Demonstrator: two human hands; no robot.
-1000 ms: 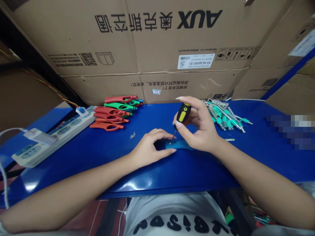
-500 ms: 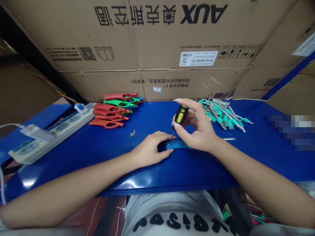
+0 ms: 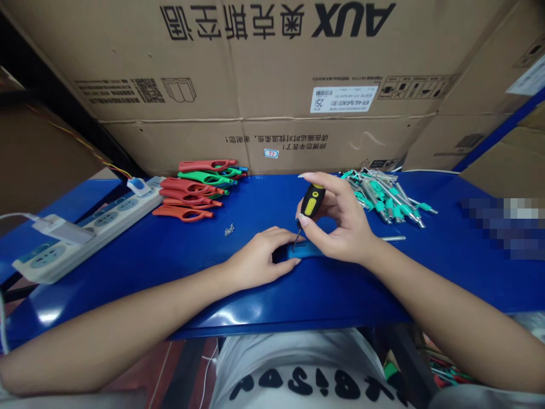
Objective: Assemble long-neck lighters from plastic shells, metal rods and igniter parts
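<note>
My left hand (image 3: 259, 257) grips a blue lighter (image 3: 307, 250) against the table, its thumb on the near side and its fingers on the far side. The lighter lies flat, with a metal tube (image 3: 394, 238) sticking out at its right end past my wrist. In my right hand (image 3: 340, 218) is a small black and yellow screwdriver (image 3: 314, 200), held tilted. Its tip meets the blue casing just beside my left fingertips. Part of the casing is hidden under both hands. Several small screws (image 3: 229, 230) lie in a little heap behind my left hand.
Red and green lighter casings (image 3: 191, 196) are stacked at the back left, beside a white power strip (image 3: 102, 221) with plugs in it. Metal tubes with teal parts (image 3: 385, 196) are piled at the back right. A large cardboard box (image 3: 255, 74) stands behind the blue table (image 3: 162, 267).
The screwdriver stays on the casing and has turned or shifted only slightly in my right hand. My left hand keeps its place. The view has tipped a little.
</note>
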